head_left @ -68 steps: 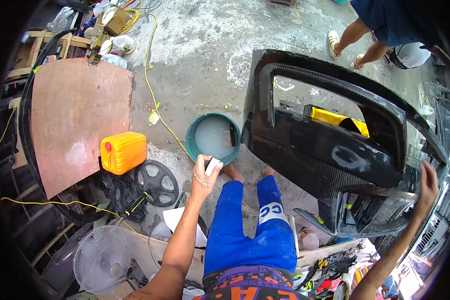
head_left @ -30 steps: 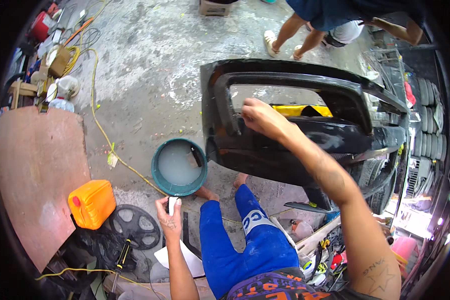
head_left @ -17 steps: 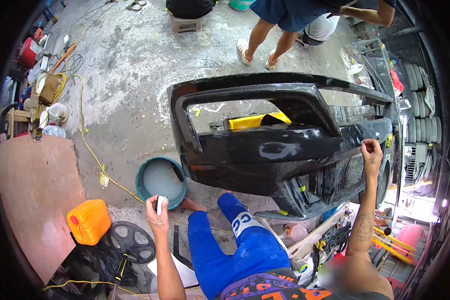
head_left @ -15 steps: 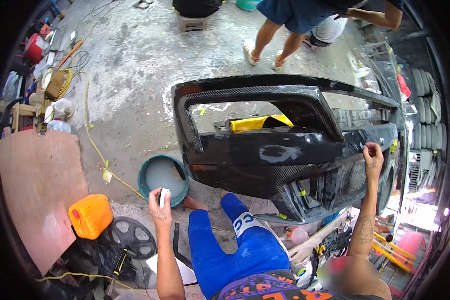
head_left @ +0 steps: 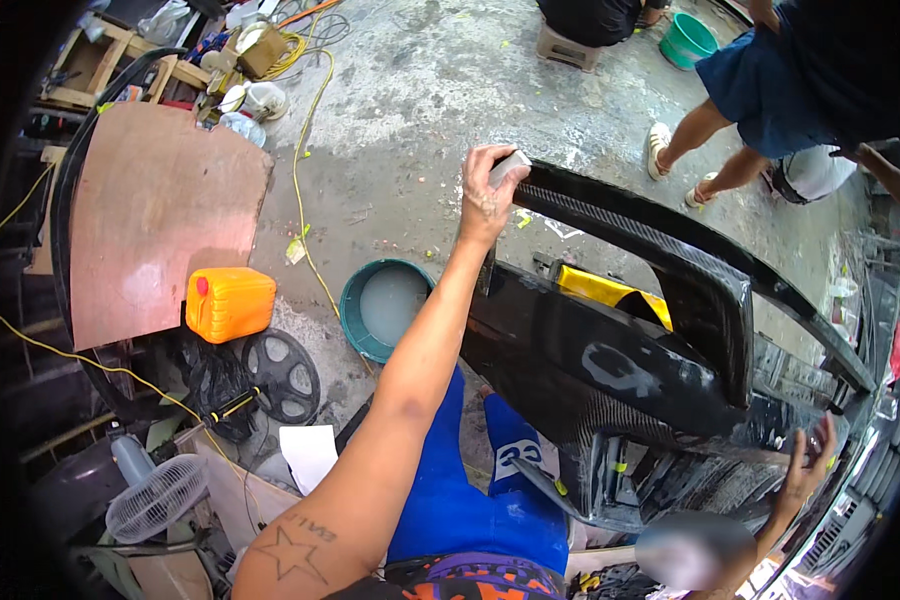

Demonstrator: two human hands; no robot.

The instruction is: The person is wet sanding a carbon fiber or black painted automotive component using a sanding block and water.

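My left hand point(head_left: 486, 198) is closed round a small pale block point(head_left: 512, 165) at the upper-left corner of a large black carbon-fibre panel point(head_left: 610, 360), which has long openings and dull whitish patches. My left forearm crosses in front of the panel's left end. At the far right, my right hand point(head_left: 808, 462) has its fingers apart against or just beside the panel's right end; contact is unclear. Left of the panel stands a dark teal bucket point(head_left: 362, 325) of cloudy water, partly behind my forearm. A yellow piece point(head_left: 600, 290) shows through the panel's opening.
An orange jerrycan point(head_left: 230, 305) stands by a pink-brown board point(head_left: 160, 200). A fan point(head_left: 155, 500), black wheel point(head_left: 280, 370) and yellow cord point(head_left: 320, 250) lie left. A co-worker point(head_left: 800, 90) stands beyond the panel; another person point(head_left: 580, 20) sits on a stool. A green bucket point(head_left: 688, 42) is behind.
My left hand has risen with the block from beside the bucket to the panel's upper-left corner. My right hand has moved down and rightward along the panel, its fingers spreading. The view has shifted.
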